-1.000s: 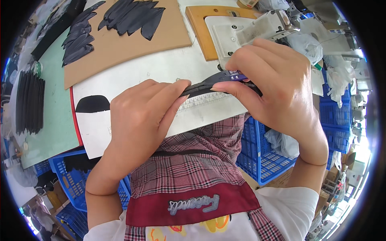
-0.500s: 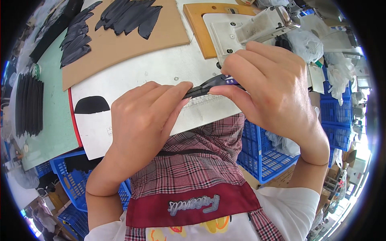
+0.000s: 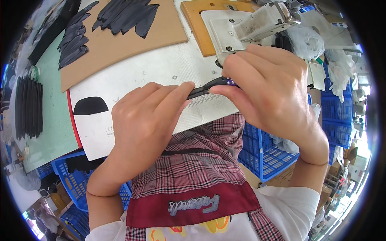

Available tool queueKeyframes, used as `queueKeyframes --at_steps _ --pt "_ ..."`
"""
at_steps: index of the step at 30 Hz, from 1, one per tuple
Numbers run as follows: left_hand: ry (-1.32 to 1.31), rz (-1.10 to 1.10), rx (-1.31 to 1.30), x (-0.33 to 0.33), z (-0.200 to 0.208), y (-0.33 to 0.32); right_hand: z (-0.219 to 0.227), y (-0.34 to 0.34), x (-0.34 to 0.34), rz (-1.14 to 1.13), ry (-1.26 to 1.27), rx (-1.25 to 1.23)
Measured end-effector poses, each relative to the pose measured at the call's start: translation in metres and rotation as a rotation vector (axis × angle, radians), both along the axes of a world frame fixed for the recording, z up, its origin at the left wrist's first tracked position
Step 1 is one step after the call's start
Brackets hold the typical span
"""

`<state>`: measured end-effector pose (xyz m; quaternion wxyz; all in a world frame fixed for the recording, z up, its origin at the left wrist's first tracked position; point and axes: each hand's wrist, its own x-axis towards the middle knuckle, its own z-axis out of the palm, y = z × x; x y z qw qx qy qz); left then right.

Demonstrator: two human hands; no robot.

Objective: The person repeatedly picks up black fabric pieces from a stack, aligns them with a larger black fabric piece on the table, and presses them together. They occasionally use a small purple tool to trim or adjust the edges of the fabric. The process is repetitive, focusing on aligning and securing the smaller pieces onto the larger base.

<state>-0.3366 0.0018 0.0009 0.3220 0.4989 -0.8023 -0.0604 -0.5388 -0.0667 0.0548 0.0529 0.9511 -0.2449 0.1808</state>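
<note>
Above the white worktop (image 3: 132, 96), both my hands grip one narrow black strip, which looks like folded fabric (image 3: 200, 90). My left hand (image 3: 146, 116) pinches its left end between thumb and fingers. At the other end, my right hand (image 3: 269, 84) is closed with the thumb under the strip. A small purple part with white dots (image 3: 230, 81) shows by the right fingertips; whether it belongs to the strip or is a separate thing I cannot tell. A rounded black patch (image 3: 91, 105) lies left of my left hand.
Beyond my right hand stands a white sewing machine (image 3: 257, 26). Dark leaf-shaped pieces (image 3: 124, 16) lie on brown cardboard (image 3: 161, 34) at the far left. A bundle of black strips (image 3: 29, 107) rests on a green surface (image 3: 54, 116). Blue crates (image 3: 271, 166) stand below on both sides.
My left hand has shifted very slightly to the right along the black strip, nearer my right hand. The grip of both hands stays the same.
</note>
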Motion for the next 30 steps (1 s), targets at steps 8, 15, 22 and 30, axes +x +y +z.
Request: queueKeyframes --at_steps 8,15,22,30 --pt "0.088 0.030 0.034 0.003 -0.002 -0.002 -0.010 -0.009 -0.017 -0.109 -0.241 0.381" --pt "0.140 0.006 0.075 0.002 -0.001 -0.001 -0.017 -0.008 -0.014 -0.093 -0.237 0.459" --pt "0.144 -0.021 0.089 0.000 -0.003 -0.001 -0.018 -0.006 -0.014 -0.066 -0.158 0.316" --pt "0.108 -0.024 0.077 -0.003 -0.005 0.000 0.002 -0.001 -0.008 -0.039 0.050 0.159"
